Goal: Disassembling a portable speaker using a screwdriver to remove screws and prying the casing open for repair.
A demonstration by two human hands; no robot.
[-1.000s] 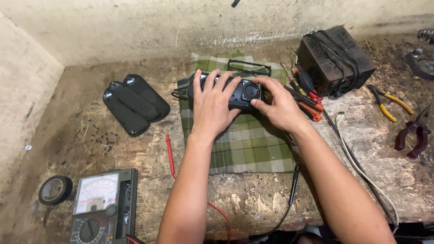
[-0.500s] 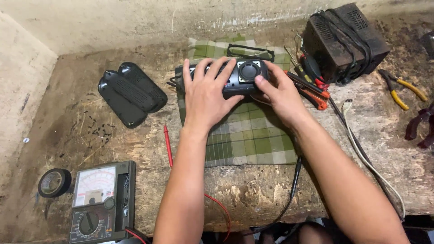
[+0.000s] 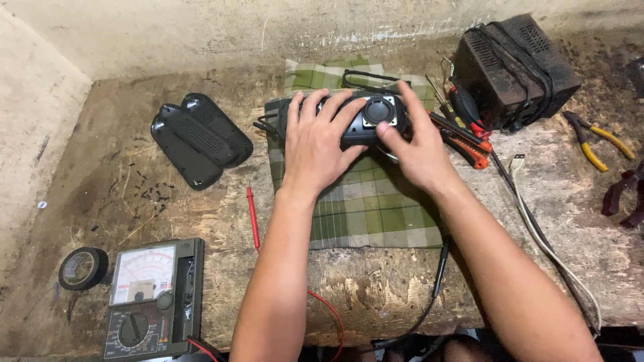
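Observation:
A black opened speaker body [image 3: 369, 117] with a round driver lies on a green plaid cloth [image 3: 365, 208] at the back middle of the worn bench. My left hand [image 3: 315, 144] lies flat over its left half, fingers spread across the top. My right hand [image 3: 412, 147] grips its right end, thumb near the driver and fingers curled round the edge. Both hands hold the speaker down on the cloth.
Two black grille covers [image 3: 201, 137] lie to the left. An analogue multimeter [image 3: 151, 298] and a tape roll [image 3: 82, 268] sit front left, a red probe [image 3: 253, 218] beside the cloth. A black box [image 3: 513, 67], screwdrivers [image 3: 463, 131], pliers [image 3: 597, 141] and a white cable [image 3: 550, 248] lie right.
Both hands stay on the speaker. The view has shifted slightly, and my right hand's fingers have moved a little along the speaker's right end.

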